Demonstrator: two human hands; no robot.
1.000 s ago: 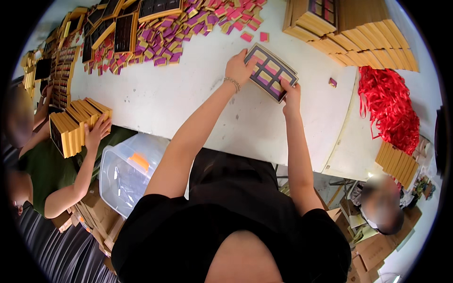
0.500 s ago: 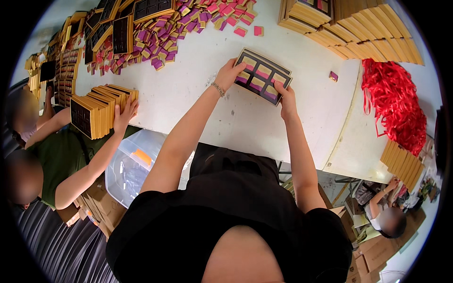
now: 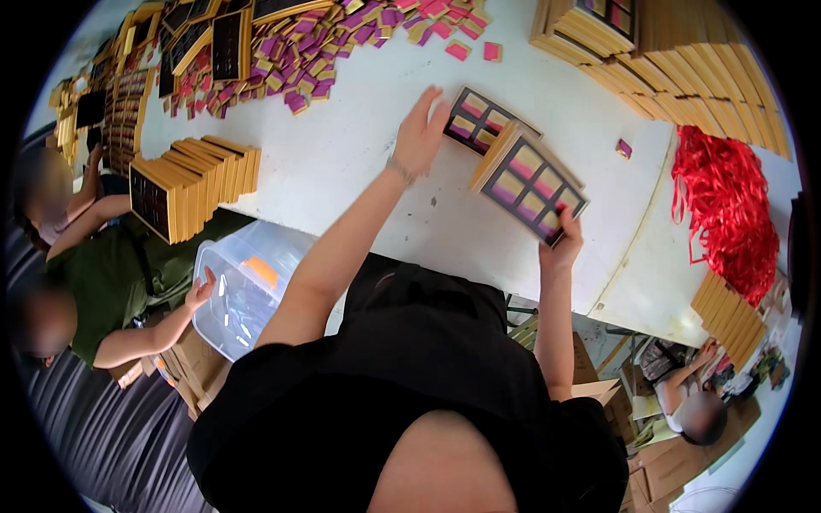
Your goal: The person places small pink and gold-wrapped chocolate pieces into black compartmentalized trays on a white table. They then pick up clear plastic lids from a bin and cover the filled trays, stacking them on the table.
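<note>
My right hand (image 3: 562,239) grips the lower right corner of a shallow gold-sided box (image 3: 532,190), tilted above the table. Its dark divided tray holds several small gold, pink and purple wrapped pieces. Beneath and behind it a second, similar filled box (image 3: 475,117) lies on the table, partly covered by the held one. My left hand (image 3: 422,134), slightly blurred, is beside that second box's left end with its fingers stretched out and nothing in them. A bracelet (image 3: 399,170) circles my left wrist.
A heap of small wrapped pieces (image 3: 299,64) lies at the far left, near a row of gold boxes (image 3: 192,184). Stacked boxes (image 3: 684,68) and red ribbon (image 3: 727,209) are at right. A single piece (image 3: 623,149) sits nearby. Co-workers sit on both sides; a clear bin (image 3: 231,299) stands at left.
My right hand has lifted one box toward me and rightward, uncovering a second box beneath. My left hand has let go. The left co-worker's hand has come off the box row.
</note>
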